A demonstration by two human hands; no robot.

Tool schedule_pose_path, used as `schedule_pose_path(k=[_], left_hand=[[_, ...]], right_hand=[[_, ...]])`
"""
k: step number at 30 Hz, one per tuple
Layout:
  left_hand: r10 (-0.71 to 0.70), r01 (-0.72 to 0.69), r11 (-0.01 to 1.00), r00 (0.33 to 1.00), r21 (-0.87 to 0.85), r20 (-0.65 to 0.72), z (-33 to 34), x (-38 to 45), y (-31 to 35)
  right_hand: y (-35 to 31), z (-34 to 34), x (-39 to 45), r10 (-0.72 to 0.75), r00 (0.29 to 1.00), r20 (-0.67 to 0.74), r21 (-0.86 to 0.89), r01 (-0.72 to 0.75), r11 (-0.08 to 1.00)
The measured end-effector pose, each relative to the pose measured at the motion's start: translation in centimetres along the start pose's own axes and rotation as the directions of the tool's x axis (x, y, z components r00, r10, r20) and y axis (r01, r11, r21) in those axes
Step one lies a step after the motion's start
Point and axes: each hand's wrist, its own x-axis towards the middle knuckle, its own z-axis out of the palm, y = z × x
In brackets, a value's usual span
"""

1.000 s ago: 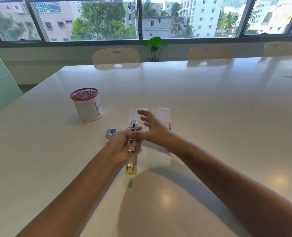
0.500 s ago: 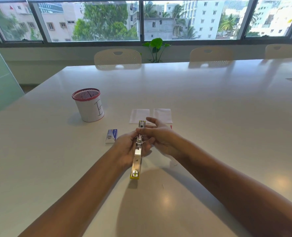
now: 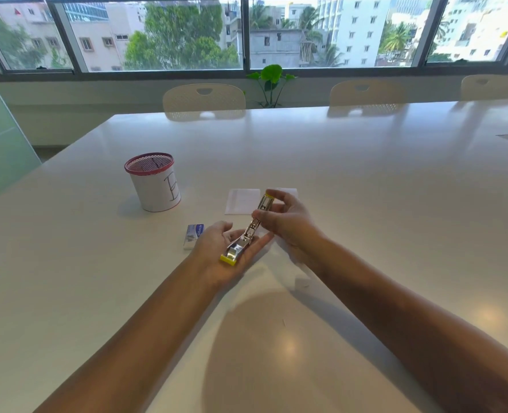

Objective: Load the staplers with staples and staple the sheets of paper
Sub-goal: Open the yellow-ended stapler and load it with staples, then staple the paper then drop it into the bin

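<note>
A metal stapler [image 3: 248, 234] with yellow ends is swung open into one long strip. Its near half lies on the upturned palm of my left hand [image 3: 217, 259], whose fingers are spread loosely under it. My right hand [image 3: 291, 222] pinches the far half between thumb and fingers and tilts it up toward the back right. A small blue-and-white staple box [image 3: 193, 236] lies on the table just left of my left hand. Two white paper sheets [image 3: 242, 201] lie flat behind the hands, the right one mostly hidden by my right hand.
A white cup with a red mesh rim [image 3: 154, 189] stands at the back left. The white table [image 3: 366, 189] stretches far back to three chairs [image 3: 203, 101] and a green plant [image 3: 272, 79] under the windows. A tiny staple-like sliver [image 3: 284, 322] lies near me.
My left hand has turned palm up and loosened under the stapler. The stapler has swung from pointing at me to slanting up and right, with my right hand now pinching its far half.
</note>
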Motion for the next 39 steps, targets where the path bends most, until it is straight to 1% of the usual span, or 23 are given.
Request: schedule_pose_path(k=[2,4,6,8,9,11,13,16,20,23,26,27,28,29,30,31,32,33,34,35,36,37,39], left_hand=[[0.037,-0.038,0.999,0.999,-0.028,-0.036,0.1,0.0,0.2],[0.057,-0.060,0.998,0.995,-0.036,-0.082,0.0,0.1,0.3],[0.055,-0.060,0.997,0.993,-0.049,-0.109,0.0,0.0,0.3],[0.061,-0.071,0.991,0.993,-0.110,-0.097,0.2,-0.3,0.2],[0.067,-0.079,0.987,0.994,-0.137,-0.091,0.2,-0.4,0.2],[0.083,-0.094,0.985,0.993,-0.143,-0.082,0.1,-0.2,0.5],[0.107,-0.117,0.989,0.988,-0.090,-0.108,-0.3,0.2,0.8],[0.140,-0.144,0.989,0.980,-0.021,-0.144,-0.4,0.1,0.8],[0.128,-0.126,0.992,0.986,0.026,-0.111,0.3,-0.9,0.5],[0.088,-0.082,0.994,0.993,0.075,-0.078,0.2,-1.1,0.9],[0.040,-0.040,0.999,0.999,0.015,0.008,-0.6,-0.4,1.3],[0.033,-0.034,0.999,0.998,0.027,0.047,-0.9,-0.1,1.5],[0.028,-0.034,0.997,0.997,0.075,0.076,-1.2,0.1,1.5],[0.030,-0.041,0.987,0.997,0.156,0.069,-1.3,0.4,1.5],[0.064,-0.067,0.961,0.998,0.268,0.022,-1.4,0.6,1.6],[0.157,-0.123,0.912,0.986,0.391,-0.056,-1.4,0.9,1.7],[0.293,-0.192,0.843,0.947,0.502,-0.131,-1.3,0.9,1.8],[0.438,-0.260,0.768,0.880,0.585,-0.183,-1.4,1.0,2.0],[0.552,-0.320,0.704,0.808,0.634,-0.206,-1.3,1.0,2.3],[0.628,-0.364,0.653,0.750,0.664,-0.206,-1.4,1.1,2.6],[0.675,-0.395,0.613,0.712,0.684,-0.194,-1.5,1.1,2.8],[0.700,-0.413,0.588,0.691,0.696,-0.180,-1.6,1.2,2.9],[0.711,-0.416,0.559,0.686,0.717,-0.156,-1.9,1.5,3.0]], right_hand=[[-0.2,0.1,-0.3,-0.107,0.994,-0.024,-0.118,0.103,0.988],[-0.3,0.5,-0.9,-0.242,0.970,0.002,-0.271,0.233,0.934],[-0.4,1.1,-1.6,-0.349,0.931,0.101,-0.327,0.363,0.872],[-0.5,1.5,-2.1,-0.406,0.883,0.236,-0.347,0.466,0.814],[-0.7,1.5,-2.4,-0.425,0.849,0.314,-0.382,0.523,0.761],[-1.0,1.5,-2.9,-0.406,0.766,0.498,-0.449,0.629,0.635],[-1.1,1.4,-3.2,-0.323,0.706,0.630,-0.459,0.674,0.578],[-0.9,1.5,-3.5,-0.267,0.663,0.700,-0.476,0.711,0.517],[-0.7,1.4,-3.4,-0.280,0.669,0.688,-0.497,0.716,0.489],[-0.8,1.2,-3.2,-0.341,0.674,0.655,-0.509,0.727,0.461],[-0.9,1.2,-3.2,-0.404,0.696,0.594,-0.537,0.717,0.445],[-0.8,1.2,-3.3,-0.422,0.703,0.572,-0.551,0.711,0.437],[-0.8,1.3,-3.2,-0.439,0.712,0.548,-0.568,0.702,0.429],[-0.8,1.3,-3.1,-0.456,0.722,0.521,-0.584,0.691,0.426],[-0.9,1.4,-3.0,-0.469,0.737,0.487,-0.601,0.672,0.433],[-1.1,1.4,-2.9,-0.466,0.768,0.439,-0.628,0.633,0.452],[-1.5,1.5,-2.9,-0.442,0.808,0.388,-0.665,0.578,0.473],[-1.8,1.5,-2.9,-0.391,0.852,0.349,-0.715,0.512,0.476],[-2.0,1.5,-2.8,-0.320,0.890,0.325,-0.774,0.445,0.451],[-2.0,1.5,-2.9,-0.243,0.918,0.314,-0.828,0.390,0.404],[-1.9,1.5,-3.0,-0.171,0.935,0.310,-0.868,0.351,0.350],[-1.8,1.7,-3.2,-0.118,0.943,0.311,-0.894,0.332,0.301],[-1.5,2.2,-3.7,-0.059,0.941,0.334,-0.912,0.339,0.231]])
